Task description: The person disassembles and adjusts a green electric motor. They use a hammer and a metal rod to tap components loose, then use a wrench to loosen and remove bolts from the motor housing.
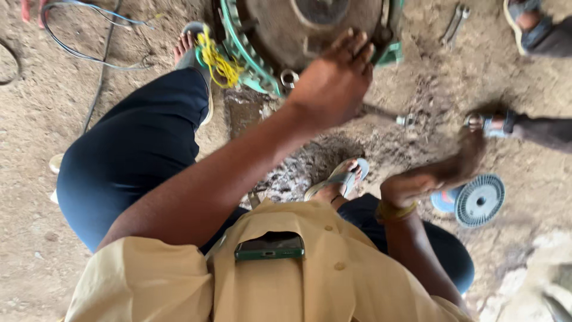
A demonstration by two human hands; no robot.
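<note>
head view: left hand (333,80) laid flat, fingers spread, on the rim of a round green-framed machine housing (310,30) on the dirt ground, grasping nothing. right hand (444,170) blurred, held over the ground near a blue ribbed disc (479,200); grip can't tell. yellow cord (217,59) tied on housing's left edge.

Bare dirt floor (47,197), dusty and oil-stained toward the middle. A round grey-and-green machine housing (298,30) rests on it at twelve o'clock. Two spanners (455,22) lie at one o'clock, a blue ribbed disc (479,200) at three o'clock, and a looped cable (89,36) at eleven o'clock.
</note>
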